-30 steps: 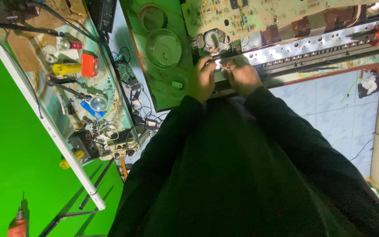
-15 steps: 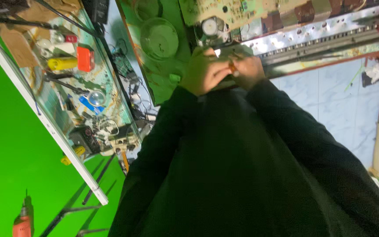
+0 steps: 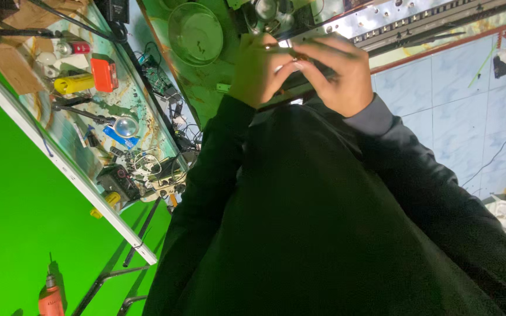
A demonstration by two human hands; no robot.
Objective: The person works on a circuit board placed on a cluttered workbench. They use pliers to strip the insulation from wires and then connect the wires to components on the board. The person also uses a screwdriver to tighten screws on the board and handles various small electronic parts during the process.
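Much of the view is filled by the person's own dark long-sleeved top, which hides everything below the wrists and the near edge of the green worktop (image 3: 206, 88). The left hand (image 3: 259, 73) and the right hand (image 3: 335, 76) meet just above the chest, fingers curled in toward each other around something small and dark; what it is cannot be made out, since the fingers cover nearly all of it and the area is blurred. Both hands look closed in a pinching grip, but whether each one really holds the piece I cannot tell. Just behind them lies a long silver metal chassis strip with punched holes (image 3: 417, 20), running off the upper right edge, and its far side is cut off by the top of the frame. A round clear plastic dish (image 3: 195, 34) sits on the worktop just to the left of the left hand, apart from it. Further left, a cluttered glass-topped side table with a white edge (image 3: 60, 161) carries a yellow cylindrical tool (image 3: 72, 85), an orange box-shaped device (image 3: 104, 74), a round magnifying lens on a black arm (image 3: 126, 125) and tangled wires that are hard to separate. An orange power drill (image 3: 50, 295) is half cut off at the bottom left. To the right, the pale blue tiled floor (image 3: 440, 99) is open.
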